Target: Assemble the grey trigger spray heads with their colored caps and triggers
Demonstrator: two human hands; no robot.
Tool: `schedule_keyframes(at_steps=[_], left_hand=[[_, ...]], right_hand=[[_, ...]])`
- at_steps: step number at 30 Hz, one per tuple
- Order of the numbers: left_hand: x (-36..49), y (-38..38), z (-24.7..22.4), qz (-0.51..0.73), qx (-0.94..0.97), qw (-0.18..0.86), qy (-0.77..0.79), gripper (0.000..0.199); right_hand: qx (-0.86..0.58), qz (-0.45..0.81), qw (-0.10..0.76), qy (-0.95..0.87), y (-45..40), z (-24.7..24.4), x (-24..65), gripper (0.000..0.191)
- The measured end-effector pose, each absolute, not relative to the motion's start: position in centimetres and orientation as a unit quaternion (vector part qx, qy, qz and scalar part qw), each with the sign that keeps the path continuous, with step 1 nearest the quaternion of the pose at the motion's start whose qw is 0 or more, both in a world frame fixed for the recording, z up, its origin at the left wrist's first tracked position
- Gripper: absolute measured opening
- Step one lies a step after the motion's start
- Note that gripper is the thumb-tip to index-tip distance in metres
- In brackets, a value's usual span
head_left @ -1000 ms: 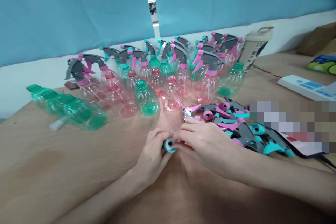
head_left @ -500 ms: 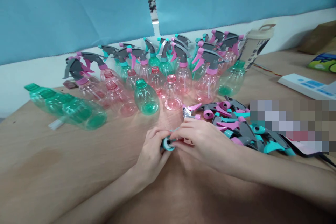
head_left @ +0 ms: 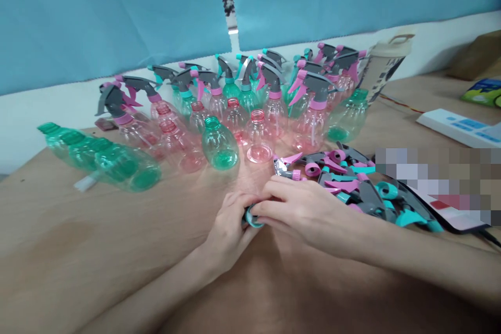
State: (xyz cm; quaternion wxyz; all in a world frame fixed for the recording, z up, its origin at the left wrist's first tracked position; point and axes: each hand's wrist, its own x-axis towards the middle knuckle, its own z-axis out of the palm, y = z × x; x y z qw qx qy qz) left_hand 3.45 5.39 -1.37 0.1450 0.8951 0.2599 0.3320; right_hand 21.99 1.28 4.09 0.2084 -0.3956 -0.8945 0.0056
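Note:
My left hand (head_left: 230, 224) is closed round a spray head with a teal collar (head_left: 255, 217), held low over the table with the collar's round opening facing me. Into that opening reach the pinched fingertips of my right hand (head_left: 299, 214); anything between them is hidden. Just beyond my right hand lies a pile of loose grey spray heads (head_left: 368, 195) with pink or teal parts. Past my hands stand uncapped bottles, among them a clear green bottle (head_left: 219, 146) and a clear pink bottle (head_left: 259, 138).
Behind are several bottles fitted with spray heads, such as a pink-collared spray bottle (head_left: 311, 120). Green bottles (head_left: 129, 167) lean together at the left. A beige tumbler (head_left: 385, 68), a white box (head_left: 457, 125) and a cardboard box (head_left: 477, 57) are to the right.
My right fingertips have moved in over the collar's opening, covering the white inside that showed before. The spray head stays in my left hand. The view has shifted slightly.

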Motion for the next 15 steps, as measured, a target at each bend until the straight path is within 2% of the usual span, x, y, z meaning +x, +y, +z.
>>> schedule_keyframes(at_steps=[8,12,15], left_hand=[[3.5,5.3,-1.3,0.361,0.891,0.139,0.239,0.011],[3.5,5.2,-1.3,0.374,0.891,0.146,0.215,0.011],[3.7,5.2,-1.3,0.365,0.900,0.136,0.197,0.007]], right_hand=[[-0.479,-0.057,0.173,-0.859,-0.3,4.4,21.0,0.008],[-0.397,-0.016,0.192,-0.897,-0.2,4.2,21.2,0.013],[-0.373,0.009,0.162,-0.914,0.4,4.6,21.6,0.016]])
